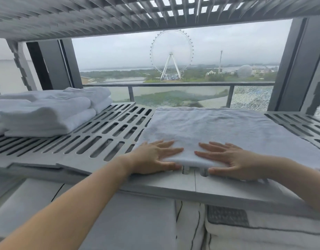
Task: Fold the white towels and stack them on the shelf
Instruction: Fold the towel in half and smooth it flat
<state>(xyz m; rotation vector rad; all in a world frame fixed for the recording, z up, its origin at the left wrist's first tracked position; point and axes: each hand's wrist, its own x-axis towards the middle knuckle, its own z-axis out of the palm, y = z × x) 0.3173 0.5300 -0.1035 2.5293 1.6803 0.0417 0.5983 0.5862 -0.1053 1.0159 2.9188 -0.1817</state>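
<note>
**One head-worn view, close to the shelf**

The single wide-angle camera looks forward and slightly down from head height, level with the slotted shelf (108,134); it sits near, both forearms reaching in from below; the window (173,56) faces it beyond.

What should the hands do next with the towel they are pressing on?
Probably lift the folded towel and set it on the stack of folded towels at the left of the slotted shelf. The left hand and right hand lie flat on its near edge, it already looks folded and smooth, and it sits apart from the stack.
</note>
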